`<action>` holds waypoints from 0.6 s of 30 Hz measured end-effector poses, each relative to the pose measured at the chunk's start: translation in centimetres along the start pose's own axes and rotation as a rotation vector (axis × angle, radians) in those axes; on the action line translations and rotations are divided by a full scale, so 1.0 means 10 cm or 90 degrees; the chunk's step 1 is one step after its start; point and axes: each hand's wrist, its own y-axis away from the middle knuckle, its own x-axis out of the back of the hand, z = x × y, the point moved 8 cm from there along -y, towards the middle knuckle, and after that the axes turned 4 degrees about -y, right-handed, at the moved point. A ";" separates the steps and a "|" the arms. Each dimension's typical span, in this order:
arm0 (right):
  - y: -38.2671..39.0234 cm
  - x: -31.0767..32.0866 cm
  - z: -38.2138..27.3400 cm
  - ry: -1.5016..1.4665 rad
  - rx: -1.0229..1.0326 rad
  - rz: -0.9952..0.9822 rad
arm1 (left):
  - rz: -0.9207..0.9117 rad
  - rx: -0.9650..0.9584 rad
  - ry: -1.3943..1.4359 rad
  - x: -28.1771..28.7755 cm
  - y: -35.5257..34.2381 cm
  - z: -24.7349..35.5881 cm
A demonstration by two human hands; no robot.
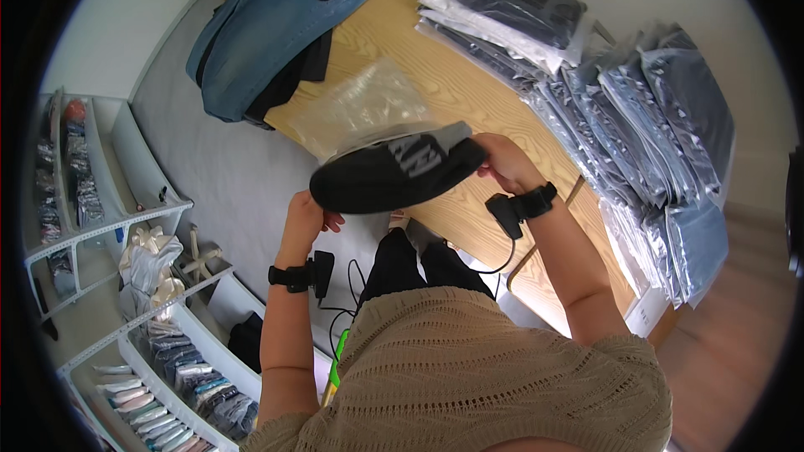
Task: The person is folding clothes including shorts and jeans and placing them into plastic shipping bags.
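Note:
A folded black garment (377,177) with a pale print and a grey strip along its far edge hangs in the air between my hands, over the near left edge of the table. My left hand (311,219) grips its left end, the fingers partly hidden beneath it. On its right end my right hand (504,166) is closed, thumb and fingers pinching the corner. Just behind the garment, a see-through plastic bag (364,105) lies crumpled on the wooden table (448,67), partly covered by the garment.
Blue jeans (285,29) lie over black cloth at the far left of the table. Stacks of bagged garments (603,109) line its right side. Left of me, white shelves (126,238) hold packed clothes. Black cables (339,310) run from the bands on my wrists.

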 end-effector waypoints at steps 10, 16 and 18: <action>2.03 0.75 -0.33 -0.205 0.238 0.249 | -0.070 -0.194 -0.317 -0.71 0.82 1.52; 2.74 1.12 -0.32 -0.251 0.362 0.351 | -0.073 -0.408 -0.333 -1.30 1.01 2.28; 3.16 1.20 -0.46 -0.268 0.472 0.421 | -0.118 -0.489 -0.255 -1.46 1.38 2.61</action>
